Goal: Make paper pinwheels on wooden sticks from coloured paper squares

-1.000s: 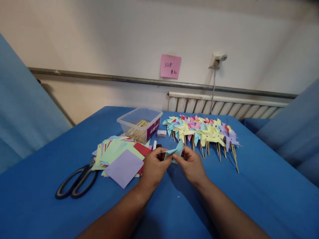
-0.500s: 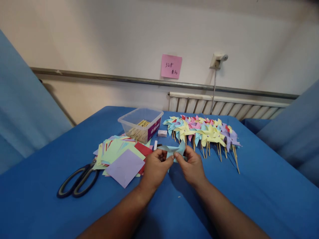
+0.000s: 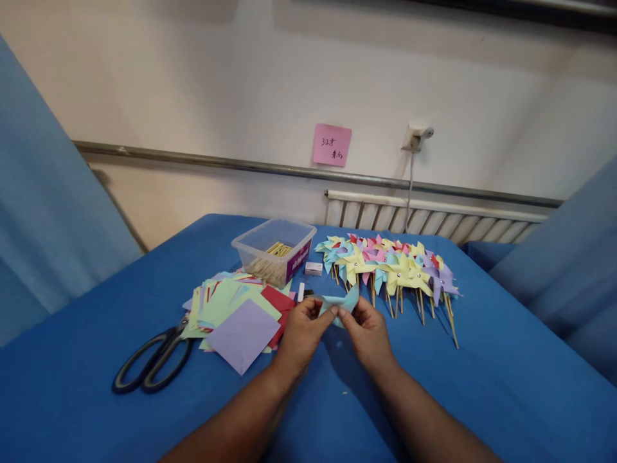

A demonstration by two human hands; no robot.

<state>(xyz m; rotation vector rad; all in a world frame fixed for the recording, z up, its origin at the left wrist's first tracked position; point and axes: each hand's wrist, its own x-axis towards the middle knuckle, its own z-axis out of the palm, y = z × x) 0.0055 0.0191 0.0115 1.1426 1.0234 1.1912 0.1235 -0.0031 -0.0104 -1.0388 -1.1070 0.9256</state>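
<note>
The person's left hand point(image 3: 301, 331) and right hand point(image 3: 370, 333) pinch the blue paper point(image 3: 336, 301) between them, fingers closed on it, the 2 thumbs side by side at its front. Left of the grip lie the sheets point(image 3: 243, 334), then the scissors point(image 3: 164, 355). Beyond it stand the tub point(image 3: 299, 257), leftward, and the pinwheels point(image 3: 400, 273), rightward.

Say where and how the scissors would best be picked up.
Probably by the handle loops, the left hand coming from the near left side once it frees the blue paper: the loops lie flat and point toward that side, while the blade end is hidden by the paper pile.
</note>
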